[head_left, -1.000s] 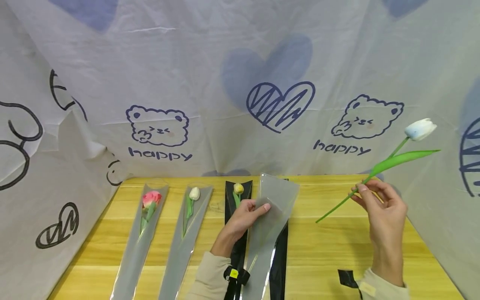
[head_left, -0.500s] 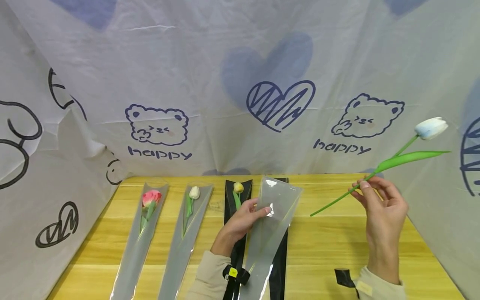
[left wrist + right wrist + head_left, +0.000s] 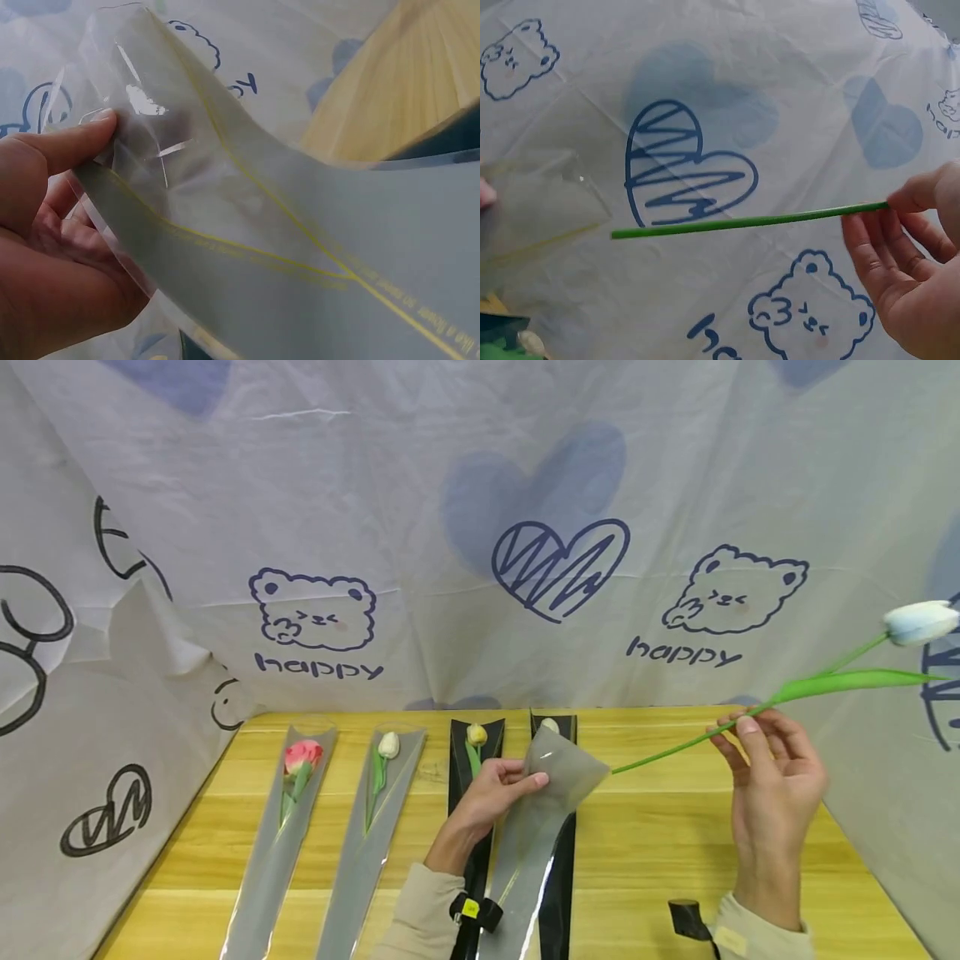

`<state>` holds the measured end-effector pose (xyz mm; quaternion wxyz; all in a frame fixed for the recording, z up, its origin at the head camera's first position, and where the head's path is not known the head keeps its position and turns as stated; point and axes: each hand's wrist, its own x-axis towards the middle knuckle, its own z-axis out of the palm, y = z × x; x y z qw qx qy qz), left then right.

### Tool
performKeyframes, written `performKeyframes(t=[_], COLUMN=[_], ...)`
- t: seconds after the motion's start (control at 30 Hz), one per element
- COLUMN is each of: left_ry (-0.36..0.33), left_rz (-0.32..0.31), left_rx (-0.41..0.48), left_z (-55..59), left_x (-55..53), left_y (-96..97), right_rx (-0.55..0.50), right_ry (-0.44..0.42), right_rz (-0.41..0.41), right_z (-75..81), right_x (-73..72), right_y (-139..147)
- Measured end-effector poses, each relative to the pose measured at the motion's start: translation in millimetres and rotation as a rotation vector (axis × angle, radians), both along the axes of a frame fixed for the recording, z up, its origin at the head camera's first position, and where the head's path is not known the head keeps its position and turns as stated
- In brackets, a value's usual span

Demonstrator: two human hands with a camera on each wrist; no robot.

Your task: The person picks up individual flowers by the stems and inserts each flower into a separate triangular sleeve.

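Observation:
My left hand [image 3: 491,797] pinches the upper edge of a grey flower sleeve [image 3: 525,860] with a clear front and gold lines, its thumb [image 3: 86,133] on the clear film. The sleeve's mouth bends toward the right. In my right hand [image 3: 776,793] a white-blue artificial tulip [image 3: 921,622] is pinched by its green stem [image 3: 750,222], thumb against fingers. The tulip leans right, bloom high and at the frame's edge. Its bare stem end points left, right at the sleeve's mouth in the head view and just short of the film in the right wrist view.
On the wooden table [image 3: 675,843], left, lie a grey sleeve with a pink flower [image 3: 303,753] and another with a white tulip [image 3: 388,746]. Black sleeves with a yellow tulip [image 3: 476,735] and a pale tulip [image 3: 551,725] lie partly under the left hand's sleeve. A printed cloth [image 3: 435,510] stands behind.
The tulip has tilted flatter, its bloom moving right and its stem end coming up near the sleeve. The sleeve's top has bent down and right, uncovering a pale tulip behind.

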<state>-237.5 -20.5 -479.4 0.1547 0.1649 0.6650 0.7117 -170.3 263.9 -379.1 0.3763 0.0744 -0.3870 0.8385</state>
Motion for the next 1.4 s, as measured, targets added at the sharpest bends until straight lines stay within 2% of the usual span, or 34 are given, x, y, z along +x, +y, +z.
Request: performKeyframes(t=[0.1,0.2,0.27,0.4,0.6,0.8,0.87,1.17,1.27,1.4], left_ry=[0.041,0.085,0.112,0.155,0.190,0.183,0.181,0.114,0.146,0.197], left_rz=[0.020,0.040,0.048,0.065,0.058,0.037,0.035,0.034,0.028,-0.009], left_rx=[-0.012,-0.027,-0.031,-0.043,-0.024,-0.004,0.004,0.060,0.049,-0.003], left_z=[1.9,4.7,6.1,9.1,17.0,24.2,26.4,34.2,36.7,38.9], left_x=[1.5,3.4,4.7,7.1,10.4,13.1,13.8,18.4,20.4,20.7], left_y=[2.8,5.9,7.7,10.5,11.9,10.7,9.9,10.1,12.0,11.8], right_rx=[-0.037,-0.029,-0.026,-0.002,0.221,0.478,0.559,0.864,0.956,1.035], right_ry=[0.074,0.102,0.117,0.131,-0.003,-0.137,-0.169,-0.298,-0.338,-0.386], right_rz=[-0.009,-0.028,0.000,0.112,0.142,0.143,0.167,0.264,0.279,0.256], right_z=[3.7,6.9,8.0,8.6,4.6,-1.5,-2.7,-5.2,-6.1,-7.0], right_x=[0.8,2.0,2.6,1.9,-3.1,-5.7,-5.8,-4.8,-5.0,-4.9], right_y=[-3.0,-7.1,-11.0,-22.8,-41.6,-48.8,-49.0,-51.0,-51.2,-51.0])
